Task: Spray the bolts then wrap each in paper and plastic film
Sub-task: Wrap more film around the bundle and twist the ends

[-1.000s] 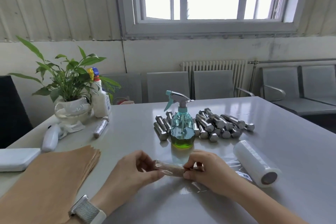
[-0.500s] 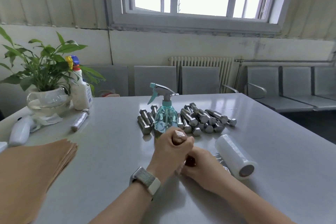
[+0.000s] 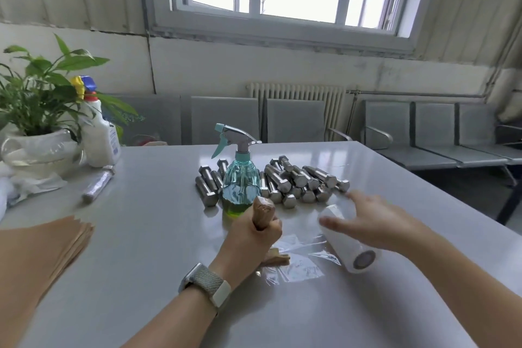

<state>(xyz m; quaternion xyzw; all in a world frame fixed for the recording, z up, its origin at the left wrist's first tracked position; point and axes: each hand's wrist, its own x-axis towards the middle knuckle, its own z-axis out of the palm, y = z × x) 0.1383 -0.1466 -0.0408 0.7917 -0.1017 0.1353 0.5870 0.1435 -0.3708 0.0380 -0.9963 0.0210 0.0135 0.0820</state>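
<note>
My left hand [image 3: 250, 237] grips a bolt wrapped in brown paper and film [image 3: 263, 212], held upright with its lower end on the table. My right hand [image 3: 372, 220] hovers with fingers spread over the white roll of plastic film [image 3: 348, 246], which lies on its side; whether it touches the roll is unclear. A loose sheet of film [image 3: 299, 260] trails from the roll across the table. Behind them stands a teal spray bottle [image 3: 240, 178] with green liquid. Several bare steel bolts [image 3: 296, 181] lie in a pile around it.
A stack of brown paper sheets [image 3: 39, 251] lies at the left edge. One wrapped bolt [image 3: 97, 185] rests near a white bottle [image 3: 100, 133] and a potted plant [image 3: 39, 127]. Grey chairs [image 3: 293, 120] line the table's far side.
My left hand stood the wrapped bolt upright and kept its grip. My right hand let go of the bolt and moved right, over the film roll. The camera turned right.
</note>
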